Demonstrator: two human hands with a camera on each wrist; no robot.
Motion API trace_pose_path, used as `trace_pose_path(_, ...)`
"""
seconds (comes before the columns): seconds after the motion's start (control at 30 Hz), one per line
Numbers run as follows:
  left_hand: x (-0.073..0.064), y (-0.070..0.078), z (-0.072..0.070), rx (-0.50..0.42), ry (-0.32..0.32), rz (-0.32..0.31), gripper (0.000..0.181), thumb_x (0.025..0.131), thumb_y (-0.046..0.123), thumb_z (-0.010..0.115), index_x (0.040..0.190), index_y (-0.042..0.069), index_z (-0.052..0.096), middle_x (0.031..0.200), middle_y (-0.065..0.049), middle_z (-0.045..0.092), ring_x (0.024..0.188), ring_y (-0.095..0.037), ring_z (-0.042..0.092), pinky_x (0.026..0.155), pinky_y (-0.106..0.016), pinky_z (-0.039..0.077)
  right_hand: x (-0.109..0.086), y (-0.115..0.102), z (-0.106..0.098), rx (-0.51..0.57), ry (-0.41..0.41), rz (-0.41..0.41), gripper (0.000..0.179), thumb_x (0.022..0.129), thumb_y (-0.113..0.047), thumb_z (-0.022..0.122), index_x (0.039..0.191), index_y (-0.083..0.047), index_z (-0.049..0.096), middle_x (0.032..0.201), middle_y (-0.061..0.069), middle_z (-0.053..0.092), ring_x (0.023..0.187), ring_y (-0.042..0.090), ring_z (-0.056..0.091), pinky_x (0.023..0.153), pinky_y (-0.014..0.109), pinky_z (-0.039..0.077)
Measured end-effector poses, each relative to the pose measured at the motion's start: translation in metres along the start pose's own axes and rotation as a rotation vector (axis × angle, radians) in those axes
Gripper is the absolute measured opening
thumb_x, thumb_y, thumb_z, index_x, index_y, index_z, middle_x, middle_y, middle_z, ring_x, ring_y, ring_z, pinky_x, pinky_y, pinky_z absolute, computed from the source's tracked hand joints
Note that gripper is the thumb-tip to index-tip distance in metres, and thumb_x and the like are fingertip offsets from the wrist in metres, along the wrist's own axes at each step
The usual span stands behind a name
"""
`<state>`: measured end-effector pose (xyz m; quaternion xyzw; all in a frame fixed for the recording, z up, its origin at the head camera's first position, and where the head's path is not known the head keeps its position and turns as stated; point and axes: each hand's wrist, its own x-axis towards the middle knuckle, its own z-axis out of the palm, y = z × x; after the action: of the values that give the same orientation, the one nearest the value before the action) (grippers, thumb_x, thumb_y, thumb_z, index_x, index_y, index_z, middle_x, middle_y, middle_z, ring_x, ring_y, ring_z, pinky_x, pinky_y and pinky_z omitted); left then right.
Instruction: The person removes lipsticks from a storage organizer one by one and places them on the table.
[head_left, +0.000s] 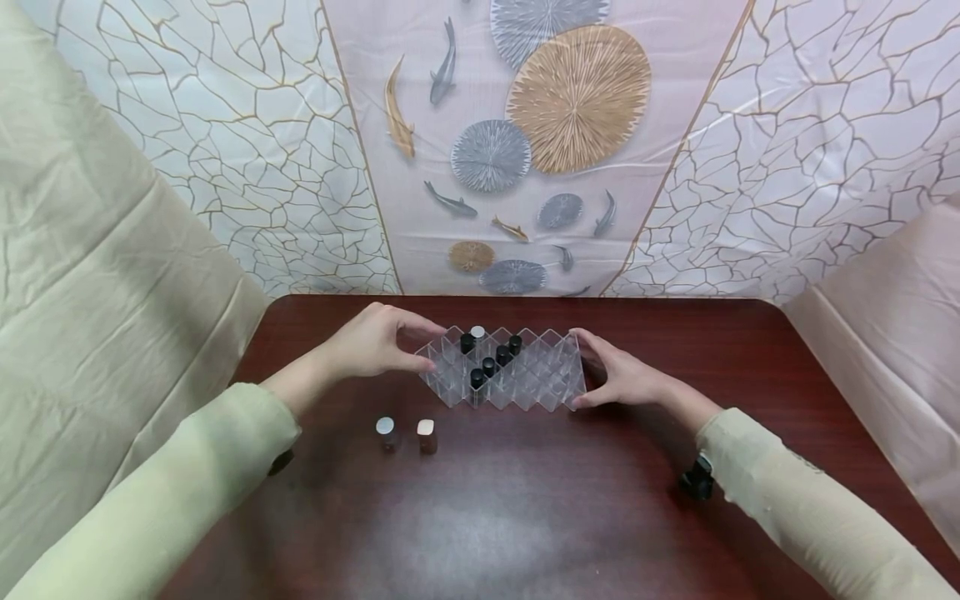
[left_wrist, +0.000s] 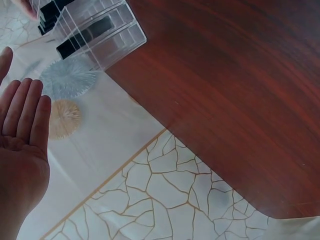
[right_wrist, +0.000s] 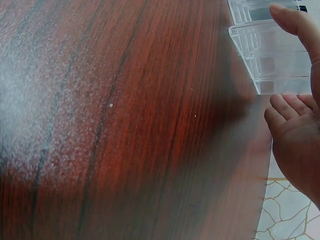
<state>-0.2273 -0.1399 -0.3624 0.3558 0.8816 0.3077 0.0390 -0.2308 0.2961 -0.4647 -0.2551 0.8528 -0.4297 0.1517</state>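
A clear plastic organizer (head_left: pixel 525 385) with diamond-shaped compartments stands near the table's back edge. Several black-capped tubes (head_left: pixel 502 356) and one white-capped tube (head_left: pixel 477 332) sit in its left and middle compartments. My left hand (head_left: pixel 375 340) spans the organizer's left end, thumb and fingers spread; in the left wrist view its straight fingers (left_wrist: pixel 22 107) appear apart from it. Around the right end is my right hand (head_left: pixel 626 373). Its thumb (right_wrist: pixel 295 22) overlaps the clear wall and its fingertips lie beside the end; whether they touch is unclear.
Left of centre, in front of the organizer, two small tubes stand on the dark red wooden table (head_left: pixel 525 517): one silver-capped tube (head_left: pixel 386 433) and one square-capped brown tube (head_left: pixel 427 437). A patterned cloth (head_left: pixel 480 225) hangs behind the table's back edge.
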Motion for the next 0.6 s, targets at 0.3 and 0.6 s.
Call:
trace_pose_path(0.3, 0.022, -0.006, 0.004, 0.064, -0.005, -0.038, 0.056, 0.082, 0.032, 0.094, 0.133, 0.016, 0.078, 0.127, 0.0, 0.078, 0.12, -0.02, 0.073, 0.102, -0.044, 0.057, 0.001, -0.001, 0.0, 0.029, -0.005, -0.017, 0.115, 0.078, -0.011, 0.097, 0.163, 0.007, 0.021, 0.165, 0.026, 0.037, 0.154, 0.044, 0.038, 0.125, 0.06, 0.029)
trace_pose_path(0.6, 0.042, -0.011, 0.013, 0.119, -0.05, -0.08, 0.059, 0.084, 0.034, 0.093, 0.137, 0.017, 0.075, 0.133, 0.0, 0.075, 0.123, -0.022, 0.071, 0.101, -0.045, 0.056, 0.001, 0.001, 0.0, 0.033, -0.003, -0.021, 0.116, 0.077, -0.01, 0.098, 0.163, 0.005, 0.021, 0.166, 0.025, 0.037, 0.154, 0.043, 0.038, 0.124, 0.059, 0.029)
